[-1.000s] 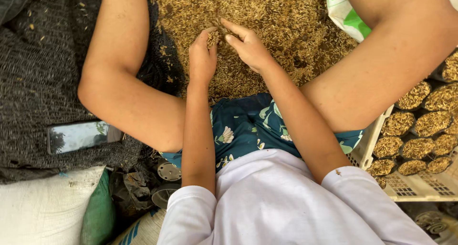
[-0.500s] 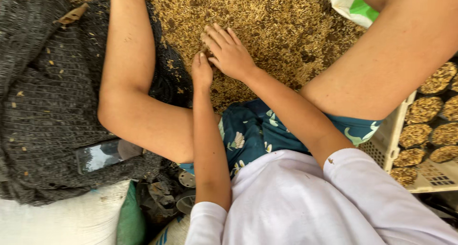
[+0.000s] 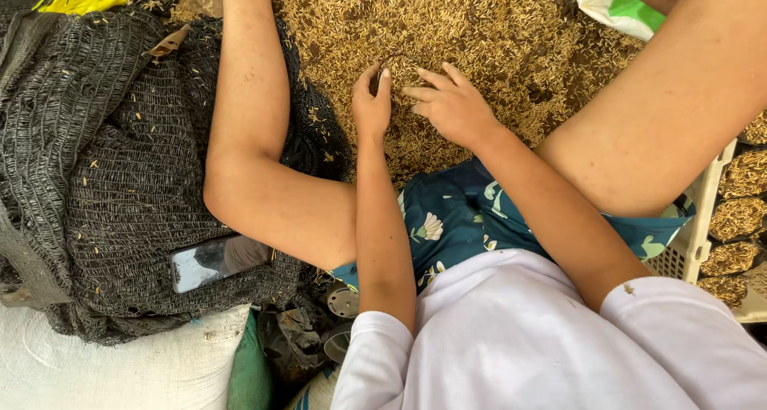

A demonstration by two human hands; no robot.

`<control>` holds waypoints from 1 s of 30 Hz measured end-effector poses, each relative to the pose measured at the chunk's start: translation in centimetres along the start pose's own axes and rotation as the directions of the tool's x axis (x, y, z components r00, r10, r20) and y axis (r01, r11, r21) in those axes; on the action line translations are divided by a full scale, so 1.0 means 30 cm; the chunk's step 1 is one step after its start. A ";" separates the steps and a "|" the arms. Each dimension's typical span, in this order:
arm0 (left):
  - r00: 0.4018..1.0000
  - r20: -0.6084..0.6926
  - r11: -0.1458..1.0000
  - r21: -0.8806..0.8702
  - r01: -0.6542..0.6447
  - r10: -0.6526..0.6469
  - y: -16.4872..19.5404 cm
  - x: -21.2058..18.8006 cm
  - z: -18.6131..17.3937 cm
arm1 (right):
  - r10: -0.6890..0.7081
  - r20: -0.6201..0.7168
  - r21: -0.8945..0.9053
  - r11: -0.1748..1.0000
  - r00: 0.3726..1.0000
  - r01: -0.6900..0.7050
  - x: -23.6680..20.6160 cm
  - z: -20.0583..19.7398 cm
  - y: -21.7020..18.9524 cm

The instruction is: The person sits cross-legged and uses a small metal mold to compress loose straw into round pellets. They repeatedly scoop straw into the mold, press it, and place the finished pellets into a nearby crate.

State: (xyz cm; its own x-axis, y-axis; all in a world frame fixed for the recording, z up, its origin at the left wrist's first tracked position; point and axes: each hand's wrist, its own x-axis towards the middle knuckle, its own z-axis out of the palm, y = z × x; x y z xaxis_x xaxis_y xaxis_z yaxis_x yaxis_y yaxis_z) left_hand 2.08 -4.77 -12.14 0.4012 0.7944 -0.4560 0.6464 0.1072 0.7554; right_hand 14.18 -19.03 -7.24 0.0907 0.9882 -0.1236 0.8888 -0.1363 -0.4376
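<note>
Where husks [image 3: 479, 27] lie, left hand [image 3: 372, 106] touching

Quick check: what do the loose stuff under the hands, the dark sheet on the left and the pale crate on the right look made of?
Loose stuff: dry plant matter, likely unhusked grain or husks; golden, matte, small slivers. Both hands, left hand and right hand, rest in it.
Dark sheet: woven mesh netting, probably plastic; open weave shows.
Crate: moulded plastic, apparently; cream, gridded wall.
</note>
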 end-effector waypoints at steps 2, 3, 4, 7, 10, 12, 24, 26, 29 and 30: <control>0.999 -0.007 0.999 -0.015 -0.050 0.050 -0.008 -0.007 -0.008 | 0.087 -0.023 0.069 0.994 0.996 -0.086 0.005 -0.014 0.000; 0.997 -0.013 0.997 -0.022 -0.074 0.074 -0.013 -0.010 -0.015 | 0.148 -0.010 0.100 0.984 0.989 -0.147 0.011 -0.017 0.002; 1.000 0.002 0.999 0.042 0.015 -0.015 -0.017 -0.015 -0.021 | 0.204 0.006 0.130 0.970 0.979 -0.203 0.018 -0.018 0.004; 0.978 0.021 0.953 0.228 0.198 -0.208 -0.021 -0.036 -0.039 | 0.432 0.030 0.373 0.832 0.901 -0.411 0.062 -0.011 0.009; 0.971 0.041 0.909 0.363 0.205 -0.236 -0.012 -0.060 -0.048 | 0.482 0.141 0.415 0.764 0.865 -0.494 0.118 0.009 0.003; 0.973 0.049 0.896 0.402 0.188 -0.226 -0.004 -0.068 -0.045 | 0.366 -0.049 0.306 0.891 0.929 -0.335 0.140 0.029 -0.015; 0.908 0.127 0.794 0.543 0.274 -0.400 -0.065 -0.059 -0.017 | 0.596 0.063 0.399 0.720 0.800 -0.567 0.075 0.080 0.052; 0.874 0.268 0.796 0.575 0.192 -0.404 -0.075 -0.065 0.037 | 0.634 0.278 0.306 0.653 0.721 -0.692 0.077 0.109 0.054; 0.873 0.374 0.803 0.595 0.034 -0.314 -0.086 -0.072 0.085 | 0.543 0.375 0.257 0.718 0.752 -0.647 0.057 0.200 -0.026; 0.880 0.392 0.802 0.598 -0.023 -0.267 -0.089 -0.072 0.087 | 0.517 0.370 0.262 0.739 0.772 -0.621 0.051 0.227 -0.045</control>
State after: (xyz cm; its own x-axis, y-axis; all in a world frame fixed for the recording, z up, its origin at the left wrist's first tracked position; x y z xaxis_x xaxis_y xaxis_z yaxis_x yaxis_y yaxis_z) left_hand 1.19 -8.35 -14.40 0.4348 0.4363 -0.7878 0.8968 -0.2894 0.3347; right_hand 10.05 -17.82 -12.91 0.3635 0.6663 -0.6511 0.4824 -0.7325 -0.4803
